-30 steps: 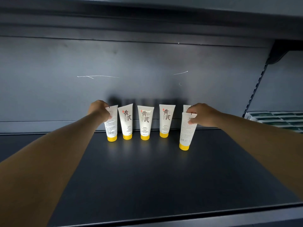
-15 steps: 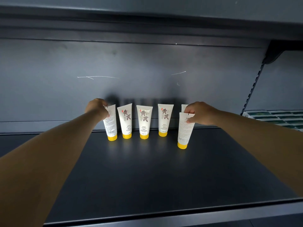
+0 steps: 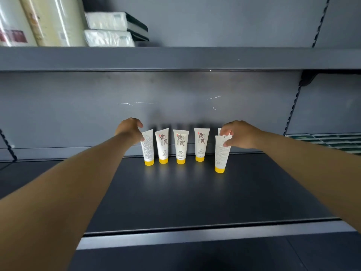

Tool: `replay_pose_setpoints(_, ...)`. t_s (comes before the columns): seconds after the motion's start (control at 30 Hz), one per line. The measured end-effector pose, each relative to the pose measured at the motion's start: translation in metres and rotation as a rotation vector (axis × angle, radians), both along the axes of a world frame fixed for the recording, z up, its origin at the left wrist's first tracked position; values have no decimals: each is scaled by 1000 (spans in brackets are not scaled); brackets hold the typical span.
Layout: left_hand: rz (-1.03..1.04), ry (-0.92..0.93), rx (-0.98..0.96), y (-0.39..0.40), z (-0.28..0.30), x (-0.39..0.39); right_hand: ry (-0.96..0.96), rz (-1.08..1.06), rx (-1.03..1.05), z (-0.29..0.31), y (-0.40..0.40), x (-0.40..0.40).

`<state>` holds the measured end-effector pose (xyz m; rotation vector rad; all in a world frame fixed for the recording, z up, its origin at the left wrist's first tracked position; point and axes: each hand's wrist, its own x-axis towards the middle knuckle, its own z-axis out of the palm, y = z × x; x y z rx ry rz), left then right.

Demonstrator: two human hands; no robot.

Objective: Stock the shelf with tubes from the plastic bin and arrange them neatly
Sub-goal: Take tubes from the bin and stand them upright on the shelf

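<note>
Head view: on the dark shelf, 4 white tubes with yellow caps stand cap-down in a row near the back wall, and the left hand rests against the top of the leftmost tube, though whether its fingers curl round it cannot be told. A front tube stands just forward of the row at its right end, with the top of another tube peeking out behind it. The right hand has its fingers spread loosely at the front tube's crimped top, thumb touching its face.
</note>
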<state>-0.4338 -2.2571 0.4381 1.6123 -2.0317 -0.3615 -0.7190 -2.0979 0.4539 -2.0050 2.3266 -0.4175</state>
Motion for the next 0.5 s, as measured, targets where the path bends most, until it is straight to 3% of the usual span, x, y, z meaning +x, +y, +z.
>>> replay_pose_setpoints(0.3,-74,-155,-5,105,4,32,-6,-41,44,7,92,51)
replay_pose_setpoints(0.5,-162,-176,69,202,-36,60,-58,-44,85,-27,179,88)
